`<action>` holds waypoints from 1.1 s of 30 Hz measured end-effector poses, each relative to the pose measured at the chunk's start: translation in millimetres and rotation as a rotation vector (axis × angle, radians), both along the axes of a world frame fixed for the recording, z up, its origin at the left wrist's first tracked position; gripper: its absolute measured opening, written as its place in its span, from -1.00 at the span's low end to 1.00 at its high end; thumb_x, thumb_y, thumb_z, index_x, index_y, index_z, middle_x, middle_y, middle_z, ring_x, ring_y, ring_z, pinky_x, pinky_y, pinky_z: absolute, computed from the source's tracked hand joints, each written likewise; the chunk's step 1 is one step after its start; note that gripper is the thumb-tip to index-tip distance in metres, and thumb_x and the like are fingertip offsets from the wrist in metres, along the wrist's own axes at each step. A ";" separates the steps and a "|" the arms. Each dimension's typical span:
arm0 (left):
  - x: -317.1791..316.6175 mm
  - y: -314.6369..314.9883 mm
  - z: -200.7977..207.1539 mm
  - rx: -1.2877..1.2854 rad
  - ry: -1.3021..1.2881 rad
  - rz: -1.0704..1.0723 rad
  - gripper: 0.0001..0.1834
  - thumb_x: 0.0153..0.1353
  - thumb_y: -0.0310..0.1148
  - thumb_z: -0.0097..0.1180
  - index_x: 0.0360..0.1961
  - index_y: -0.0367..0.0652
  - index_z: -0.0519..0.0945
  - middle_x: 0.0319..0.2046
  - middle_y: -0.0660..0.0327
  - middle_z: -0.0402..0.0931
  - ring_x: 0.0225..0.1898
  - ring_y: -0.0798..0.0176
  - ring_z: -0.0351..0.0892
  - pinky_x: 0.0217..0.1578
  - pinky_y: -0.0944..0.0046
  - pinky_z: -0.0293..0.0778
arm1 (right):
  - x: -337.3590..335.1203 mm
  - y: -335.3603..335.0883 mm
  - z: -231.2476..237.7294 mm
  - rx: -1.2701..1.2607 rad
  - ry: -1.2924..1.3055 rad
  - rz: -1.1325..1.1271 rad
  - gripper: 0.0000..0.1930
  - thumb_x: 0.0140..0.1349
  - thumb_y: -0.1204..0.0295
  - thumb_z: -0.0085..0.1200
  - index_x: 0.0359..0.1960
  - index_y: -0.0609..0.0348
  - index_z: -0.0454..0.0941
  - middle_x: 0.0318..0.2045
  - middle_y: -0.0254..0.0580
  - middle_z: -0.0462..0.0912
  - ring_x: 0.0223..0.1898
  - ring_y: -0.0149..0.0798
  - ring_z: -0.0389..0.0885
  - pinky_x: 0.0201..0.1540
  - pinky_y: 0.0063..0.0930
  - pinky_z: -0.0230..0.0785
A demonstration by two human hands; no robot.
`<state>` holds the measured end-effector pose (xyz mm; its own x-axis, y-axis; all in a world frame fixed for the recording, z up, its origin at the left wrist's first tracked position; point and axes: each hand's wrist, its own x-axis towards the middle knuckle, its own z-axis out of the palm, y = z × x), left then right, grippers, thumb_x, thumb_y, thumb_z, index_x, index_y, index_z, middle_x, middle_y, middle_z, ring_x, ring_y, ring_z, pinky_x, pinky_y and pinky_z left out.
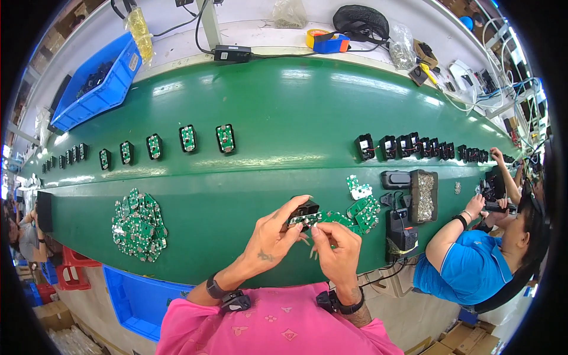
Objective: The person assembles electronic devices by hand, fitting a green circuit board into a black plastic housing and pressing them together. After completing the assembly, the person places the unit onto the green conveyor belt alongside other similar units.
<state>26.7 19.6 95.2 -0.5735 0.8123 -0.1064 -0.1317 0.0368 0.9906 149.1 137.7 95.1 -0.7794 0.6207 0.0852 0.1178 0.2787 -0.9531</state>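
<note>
My left hand [267, 238] is closed around a small black plastic housing [306, 208], tilted in front of my chest. A green circuit board [304, 220] with silvery parts shows at the housing's near side. Thumb and fingers of my right hand [338, 253] pinch at the right end of that board; the exact contact is partly hidden by the fingertips. Just beyond my right hand lies a loose pile of green circuit boards [362, 214]. A larger heap of similar boards [139, 226] lies on the green table to the left.
Black housings with boards [225, 138] stand spaced out at the left, and other black housings [365, 147] line up at the right. A tray of small metal parts [423, 196] sits beside a black corded device [402, 232]. A blue bin [97, 83] stands far left; a co-worker [464, 260] sits right.
</note>
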 end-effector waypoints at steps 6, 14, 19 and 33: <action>-7.6 -6.1 9.6 0.006 0.320 -0.095 -0.44 0.25 -0.66 0.02 0.29 -0.17 0.41 -0.01 0.06 0.58 -0.17 0.26 0.68 -0.14 0.29 0.65 | -4.6 18.5 27.6 0.061 -0.110 0.193 -0.93 0.18 0.56 0.24 -0.41 0.32 0.63 -0.55 -0.20 0.63 -0.64 -0.44 0.53 -0.58 -0.54 0.32; -11.1 -10.3 15.2 0.023 0.425 -0.168 -0.40 0.16 -0.67 0.06 0.28 -0.14 0.43 0.01 -0.01 0.58 -0.21 0.14 0.69 -0.19 0.25 0.62 | -2.2 27.1 33.0 0.056 -0.132 0.304 -0.92 0.12 0.57 0.26 -0.46 0.35 0.65 -0.64 -0.24 0.61 -0.69 -0.52 0.50 -0.64 -0.57 0.24; -10.6 -11.6 14.8 0.022 0.549 -0.163 -0.35 0.11 -0.66 0.12 0.29 -0.11 0.43 0.00 -0.02 0.58 -0.22 -0.01 0.66 -0.24 0.18 0.59 | -2.2 25.7 31.7 0.031 -0.175 0.302 -0.92 0.12 0.57 0.25 -0.46 0.36 0.65 -0.65 -0.26 0.60 -0.68 -0.53 0.50 -0.63 -0.58 0.25; 4.6 -6.7 -2.5 -0.085 0.686 -0.033 -0.39 0.13 -0.62 0.15 0.26 -0.06 0.44 -0.07 -0.03 0.58 -0.25 -0.10 0.65 -0.29 0.11 0.60 | -9.3 14.9 25.0 0.201 -0.208 0.208 -0.92 0.14 0.56 0.18 -0.47 0.31 0.56 -0.64 -0.07 0.55 -0.65 -0.18 0.53 -0.57 -0.35 0.31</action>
<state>31.3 13.0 92.7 -0.5095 0.8352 0.2070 0.5257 0.1118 0.8433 139.9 152.6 120.1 -0.9011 0.4334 0.0158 0.2244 0.4971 -0.8382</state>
